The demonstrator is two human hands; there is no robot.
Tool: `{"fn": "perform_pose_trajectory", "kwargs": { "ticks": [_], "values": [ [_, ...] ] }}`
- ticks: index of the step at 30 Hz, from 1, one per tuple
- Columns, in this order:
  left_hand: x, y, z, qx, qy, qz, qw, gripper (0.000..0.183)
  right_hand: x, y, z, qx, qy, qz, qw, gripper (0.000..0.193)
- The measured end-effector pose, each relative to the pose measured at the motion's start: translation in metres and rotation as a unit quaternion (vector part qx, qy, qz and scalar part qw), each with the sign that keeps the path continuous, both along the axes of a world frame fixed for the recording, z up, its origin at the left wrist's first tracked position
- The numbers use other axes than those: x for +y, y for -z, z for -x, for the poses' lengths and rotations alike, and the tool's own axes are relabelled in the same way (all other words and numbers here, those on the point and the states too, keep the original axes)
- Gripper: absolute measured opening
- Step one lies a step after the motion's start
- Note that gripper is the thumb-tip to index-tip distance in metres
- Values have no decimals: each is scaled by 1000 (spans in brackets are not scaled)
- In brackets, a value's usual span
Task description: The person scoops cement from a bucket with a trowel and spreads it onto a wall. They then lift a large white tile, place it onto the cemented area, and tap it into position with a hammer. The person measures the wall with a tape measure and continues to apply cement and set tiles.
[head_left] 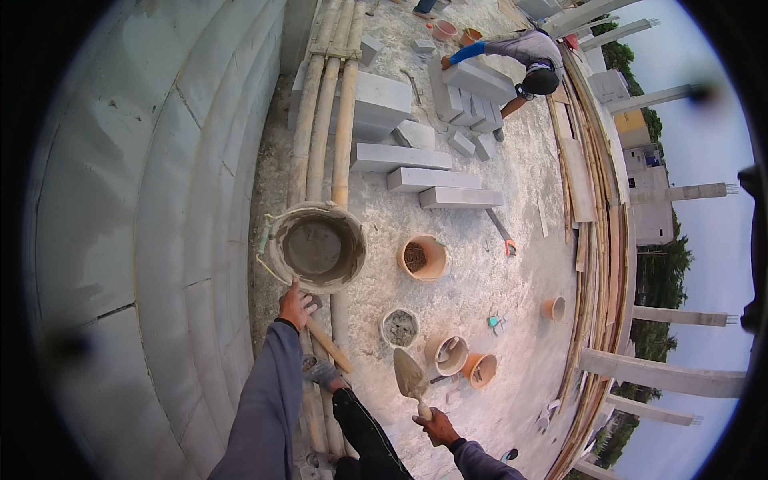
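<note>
My left hand (294, 306) has its fingers apart beside the near rim of a bucket (276, 254) of wet grey mortar (313, 245). One finger reaches up to that rim; whether it touches is unclear. Right by these fingers is a mallet (330, 346) with a wooden handle and a dark head, the head partly behind the hand. The bucket stands on bamboo poles (324, 128) along the block wall. In my right hand (438, 429) is a pointed trowel (410, 374), gripped by its handle, its blade smeared grey and pointing away from me.
A grey block wall (152, 208) rises on the left. Several buckets, including an orange one (434, 258), stand on the rough floor. A handsaw (504, 234) lies beyond, near long pale blocks (436, 179). Another person (524, 60) bends over stacked blocks. Bamboo and planks (592, 192) line the right edge.
</note>
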State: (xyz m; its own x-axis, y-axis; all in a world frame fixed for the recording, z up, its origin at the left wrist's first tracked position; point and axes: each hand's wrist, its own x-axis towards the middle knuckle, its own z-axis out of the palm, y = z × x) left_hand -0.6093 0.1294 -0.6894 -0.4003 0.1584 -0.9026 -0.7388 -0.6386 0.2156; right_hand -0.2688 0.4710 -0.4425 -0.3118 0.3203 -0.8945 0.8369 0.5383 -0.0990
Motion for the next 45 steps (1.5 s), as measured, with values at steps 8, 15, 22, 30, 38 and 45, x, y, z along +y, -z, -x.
{"fn": "perform_pose_trajectory", "kwargs": {
  "ticks": [8,15,22,30,38,45],
  "values": [
    [-69,-163,-136,30,304,230,924,51,-24,-75,31,29,-140,-31,989,67],
    [-131,-348,-306,-41,180,278,943,41,-85,-180,107,325,-151,81,930,59],
    [-183,-495,-498,29,59,386,920,47,-180,-425,173,432,-191,191,860,27],
    [-146,-500,-799,-178,-202,464,844,41,-304,-737,262,702,-312,262,585,52],
    [-90,-571,-1086,-318,-691,517,392,27,-493,-852,206,669,-482,308,475,55],
    [-149,-701,-1212,-297,-739,542,270,36,-471,-845,-13,503,-671,371,398,45]
  ]
}}
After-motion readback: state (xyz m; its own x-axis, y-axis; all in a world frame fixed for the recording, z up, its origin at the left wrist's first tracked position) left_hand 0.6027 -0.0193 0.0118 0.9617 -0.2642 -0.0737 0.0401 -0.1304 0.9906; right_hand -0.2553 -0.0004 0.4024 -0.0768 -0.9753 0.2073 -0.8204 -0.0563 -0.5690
